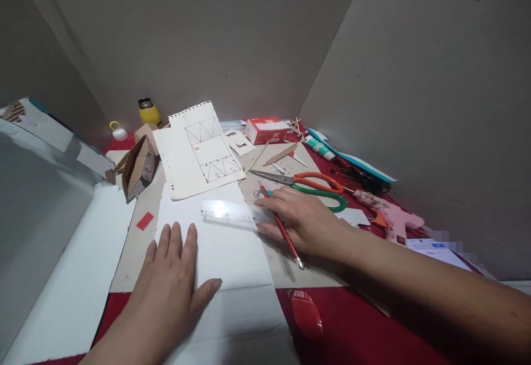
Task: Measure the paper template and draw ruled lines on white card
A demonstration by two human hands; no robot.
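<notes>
My left hand (170,276) lies flat with fingers spread on a long white sheet (232,260), which has creases across its near part. In my right hand (307,221) a clear ruler (228,213) is pinched by its right end, over the sheet's right side. A red pencil (286,238) rests between the same hand's fingers, its tip pointing away and its eraser end toward me. Just beyond the ruler, a torn notebook page (199,155) with two drawn bands of triangles overlaps the sheet's far end.
Scissors (307,181) with orange and green handles lie beyond my right hand. A pink glue gun (394,215) is at the right, and a red mouse (307,314) near the front. Folded cardboard (141,168), a yellow bottle (148,111) and a red box (265,130) stand farther back.
</notes>
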